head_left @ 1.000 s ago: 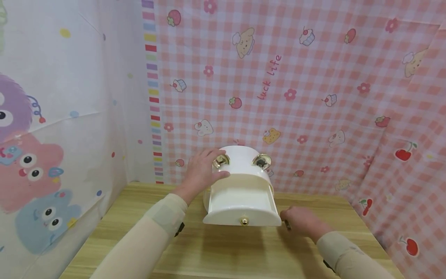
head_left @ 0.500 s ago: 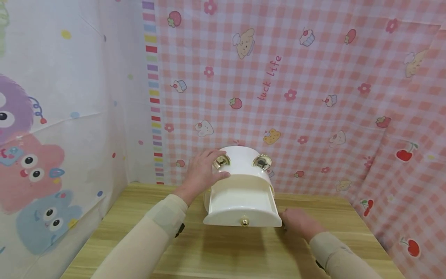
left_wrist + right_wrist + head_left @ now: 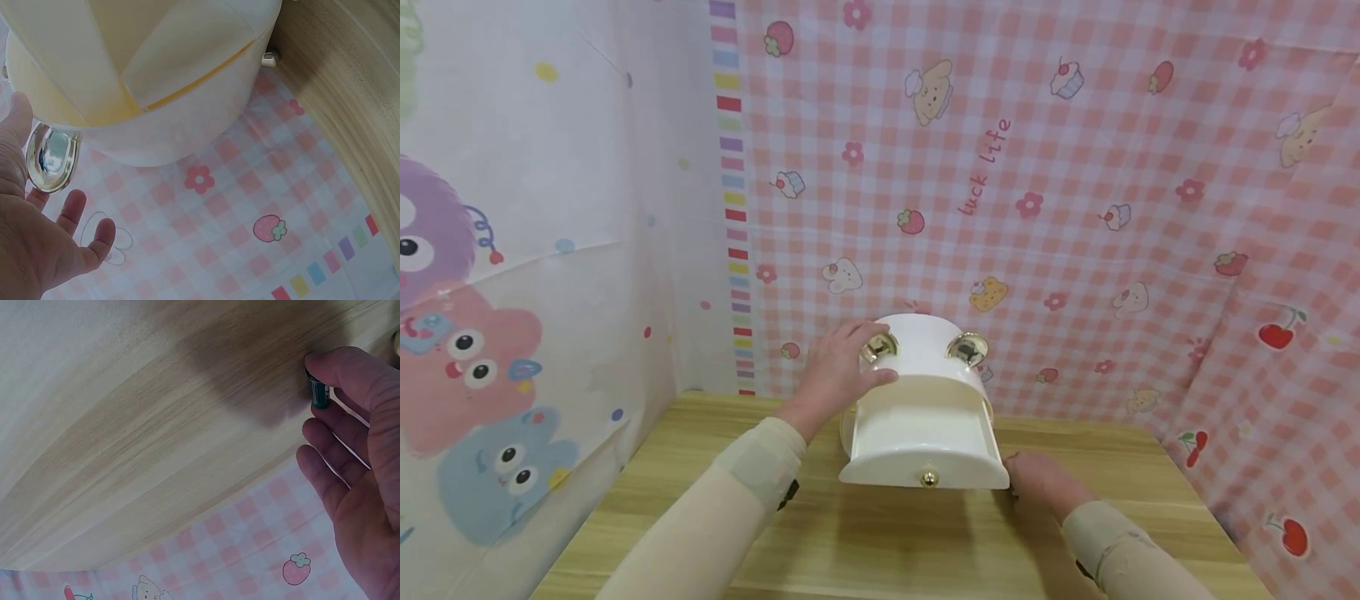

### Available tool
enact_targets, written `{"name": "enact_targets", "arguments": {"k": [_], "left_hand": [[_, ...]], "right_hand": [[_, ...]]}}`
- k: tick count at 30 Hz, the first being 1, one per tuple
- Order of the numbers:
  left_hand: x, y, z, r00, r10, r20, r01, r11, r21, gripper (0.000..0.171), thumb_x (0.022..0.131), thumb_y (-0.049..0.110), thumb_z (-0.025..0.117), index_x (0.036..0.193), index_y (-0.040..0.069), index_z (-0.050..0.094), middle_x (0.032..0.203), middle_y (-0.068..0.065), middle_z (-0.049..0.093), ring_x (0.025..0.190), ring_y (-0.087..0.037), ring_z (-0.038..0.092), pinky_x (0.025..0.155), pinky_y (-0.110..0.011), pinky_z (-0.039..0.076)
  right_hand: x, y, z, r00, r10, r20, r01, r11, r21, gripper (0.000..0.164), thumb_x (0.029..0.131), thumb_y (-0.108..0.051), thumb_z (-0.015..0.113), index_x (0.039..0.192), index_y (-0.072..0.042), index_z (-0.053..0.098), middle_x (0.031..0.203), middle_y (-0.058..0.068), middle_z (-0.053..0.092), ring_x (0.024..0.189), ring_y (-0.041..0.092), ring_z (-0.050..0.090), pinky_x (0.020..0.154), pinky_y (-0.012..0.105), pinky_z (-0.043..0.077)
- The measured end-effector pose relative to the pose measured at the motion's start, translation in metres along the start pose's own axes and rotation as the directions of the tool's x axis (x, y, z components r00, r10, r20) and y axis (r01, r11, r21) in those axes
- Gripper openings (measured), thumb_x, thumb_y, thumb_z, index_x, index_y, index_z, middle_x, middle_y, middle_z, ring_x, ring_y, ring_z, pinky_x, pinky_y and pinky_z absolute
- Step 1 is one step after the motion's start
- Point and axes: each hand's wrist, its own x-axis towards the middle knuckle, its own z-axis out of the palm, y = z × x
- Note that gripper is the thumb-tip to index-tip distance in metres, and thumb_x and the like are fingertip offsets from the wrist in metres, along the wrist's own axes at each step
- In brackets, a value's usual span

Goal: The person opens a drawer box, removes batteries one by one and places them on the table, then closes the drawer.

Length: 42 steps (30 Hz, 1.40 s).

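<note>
A white drawer box with a rounded top and gold bell-like discs stands on the table, its drawer pulled out and a gold knob on the front. My left hand holds the box around its left gold disc, thumb in front and other fingers behind. Beside the drawer's right front corner, my right hand is low over the table. In the right wrist view it pinches a small green cylinder, seemingly a battery, between thumb and forefinger; the remaining fingers are loosely bent.
The wooden table extends around the box. Behind it hangs a pink checked cloth, and a white cartoon-printed cloth hangs on the left. A second gold disc sits on the box's right shoulder.
My right hand has shifted slightly left toward the drawer's corner, and the battery in it is now mostly hidden in the head view. The left hand and the box keep their places.
</note>
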Motion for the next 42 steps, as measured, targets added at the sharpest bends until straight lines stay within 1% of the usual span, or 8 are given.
{"name": "enact_targets", "arguments": {"k": [2, 4, 7, 18, 24, 29, 36, 42], "left_hand": [[-0.0001, 0.0003, 0.0001, 1.000, -0.003, -0.001, 0.003, 1.000, -0.002, 0.075, 0.090, 0.051, 0.083, 0.155, 0.027, 0.054, 0.162, -0.002, 0.052, 0.153, -0.030, 0.046, 0.127, -0.062, 0.036], [-0.0003, 0.0006, 0.0002, 1.000, -0.004, -0.003, 0.004, 1.000, -0.004, 0.075, 0.090, 0.051, 0.083, 0.155, 0.027, 0.055, 0.162, -0.002, 0.052, 0.153, -0.030, 0.046, 0.126, -0.062, 0.036], [-0.0006, 0.0008, 0.0004, 1.000, -0.002, -0.005, 0.002, 1.000, -0.006, 0.074, 0.090, 0.051, 0.083, 0.155, 0.027, 0.055, 0.162, -0.002, 0.053, 0.153, -0.030, 0.046, 0.126, -0.062, 0.036], [-0.0017, 0.0004, 0.0001, 1.000, 0.005, -0.017, -0.005, 1.000, -0.013, 0.074, 0.090, 0.050, 0.084, 0.155, 0.027, 0.055, 0.161, -0.002, 0.054, 0.152, -0.030, 0.047, 0.125, -0.062, 0.038], [-0.0009, 0.0009, 0.0000, 1.000, -0.001, -0.016, 0.001, 1.000, -0.007, 0.075, 0.090, 0.050, 0.084, 0.155, 0.027, 0.055, 0.161, -0.002, 0.054, 0.151, -0.032, 0.048, 0.123, -0.062, 0.039], [-0.0011, 0.0006, -0.0001, 1.000, -0.002, -0.006, 0.002, 1.000, -0.001, 0.075, 0.090, 0.051, 0.083, 0.155, 0.028, 0.054, 0.161, -0.002, 0.053, 0.151, -0.032, 0.048, 0.123, -0.061, 0.040], [-0.0008, -0.0002, 0.0001, 1.000, 0.003, -0.003, -0.003, 1.000, -0.004, 0.074, 0.091, 0.051, 0.083, 0.155, 0.028, 0.054, 0.162, -0.002, 0.053, 0.152, -0.031, 0.047, 0.124, -0.061, 0.039], [-0.0007, -0.0004, 0.0011, 1.000, 0.007, -0.012, -0.008, 1.000, -0.009, 0.074, 0.090, 0.051, 0.083, 0.155, 0.028, 0.055, 0.161, -0.002, 0.053, 0.151, -0.031, 0.048, 0.123, -0.061, 0.040]], "right_hand": [[0.0004, 0.0003, 0.0004, 1.000, 0.002, 0.004, -0.002, 1.000, 0.010, 0.035, 0.068, 0.005, 0.087, 0.074, -0.016, 0.060, 0.074, -0.004, 0.065, 0.067, 0.009, 0.052, 0.059, 0.036, 0.050], [0.0003, -0.0001, 0.0001, 1.000, 0.015, 0.017, -0.015, 1.000, 0.023, 0.034, 0.070, 0.006, 0.086, 0.074, -0.016, 0.060, 0.072, -0.006, 0.062, 0.066, 0.010, 0.048, 0.059, 0.035, 0.049], [0.0003, -0.0008, -0.0006, 0.998, 0.037, 0.044, -0.039, 0.998, 0.043, 0.031, 0.073, 0.007, 0.083, 0.075, -0.015, 0.061, 0.075, -0.006, 0.062, 0.068, 0.010, 0.047, 0.061, 0.035, 0.048], [0.0007, -0.0020, -0.0024, 0.993, 0.077, 0.095, -0.085, 0.993, 0.085, 0.030, 0.075, 0.009, 0.079, 0.077, -0.016, 0.062, 0.074, -0.008, 0.056, 0.067, 0.013, 0.046, 0.062, 0.035, 0.046], [-0.0001, -0.0012, -0.0024, 0.995, 0.057, 0.082, -0.064, 0.995, 0.080, 0.030, 0.071, 0.009, 0.078, 0.073, -0.015, 0.060, 0.076, -0.006, 0.058, 0.068, 0.013, 0.045, 0.061, 0.035, 0.046], [-0.0008, 0.0001, -0.0016, 0.995, 0.051, 0.080, -0.056, 0.997, 0.060, 0.033, 0.069, 0.006, 0.080, 0.071, -0.016, 0.056, 0.074, -0.006, 0.055, 0.066, 0.013, 0.044, 0.061, 0.034, 0.045], [-0.0001, -0.0019, -0.0032, 0.990, 0.088, 0.112, -0.096, 0.993, 0.071, 0.034, 0.072, 0.008, 0.078, 0.069, -0.015, 0.053, 0.073, -0.005, 0.052, 0.066, 0.015, 0.044, 0.062, 0.036, 0.044], [0.0006, -0.0034, -0.0050, 0.983, 0.122, 0.134, -0.131, 0.990, 0.060, 0.032, 0.073, 0.007, 0.080, 0.072, -0.015, 0.056, 0.072, -0.003, 0.057, 0.066, 0.017, 0.049, 0.062, 0.040, 0.050]]}}
